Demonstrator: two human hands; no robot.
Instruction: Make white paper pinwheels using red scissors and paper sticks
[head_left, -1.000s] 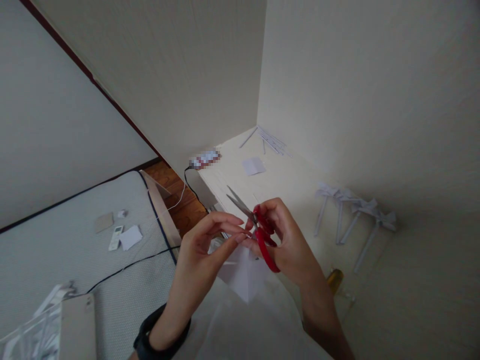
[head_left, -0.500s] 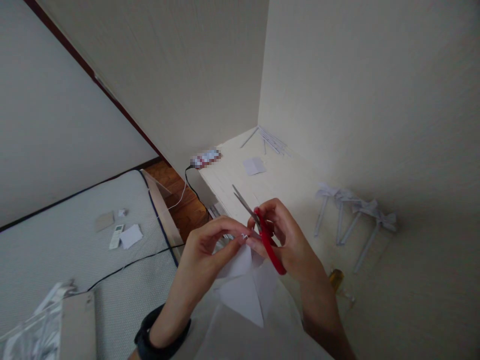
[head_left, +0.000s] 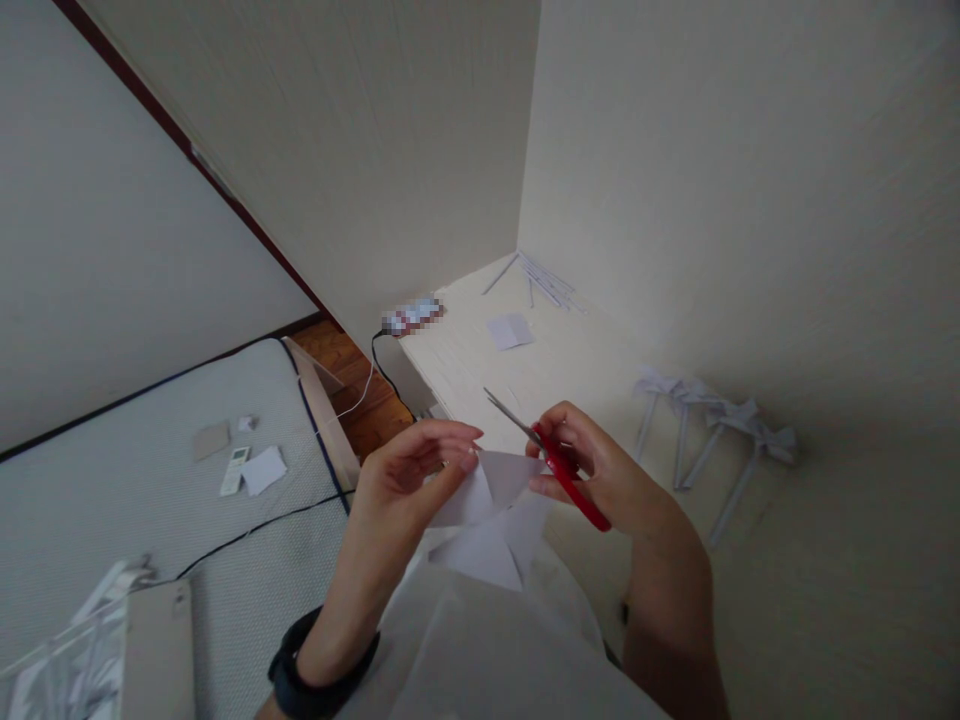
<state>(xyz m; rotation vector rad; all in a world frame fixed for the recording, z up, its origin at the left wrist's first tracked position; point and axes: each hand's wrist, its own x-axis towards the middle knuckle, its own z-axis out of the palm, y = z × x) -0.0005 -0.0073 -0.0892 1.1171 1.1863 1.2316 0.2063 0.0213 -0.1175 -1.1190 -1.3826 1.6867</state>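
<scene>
Between my hands is a white paper square (head_left: 480,550) cut into pointed flaps. My left hand (head_left: 420,475) pinches one corner of it between thumb and fingers. Red-handled scissors (head_left: 574,480) rest in my right hand (head_left: 596,465), their blades pointing up and left, away from the paper. The thumb and fingertip of that hand are also at the right tip of a paper flap. The paper's lower flaps hang in front of my white clothing.
Several paper pinwheels on sticks (head_left: 720,420) lie on the right of the pale table (head_left: 465,350). Loose paper sticks (head_left: 544,280) and a paper square (head_left: 510,331) sit near the corner. On the mattress (head_left: 150,490) are a remote (head_left: 235,471), papers (head_left: 264,470) and a phone (head_left: 157,640).
My hands have drawn apart. The right one moved right with the scissors, and the paper now stretches between them, its flaps spread more openly.
</scene>
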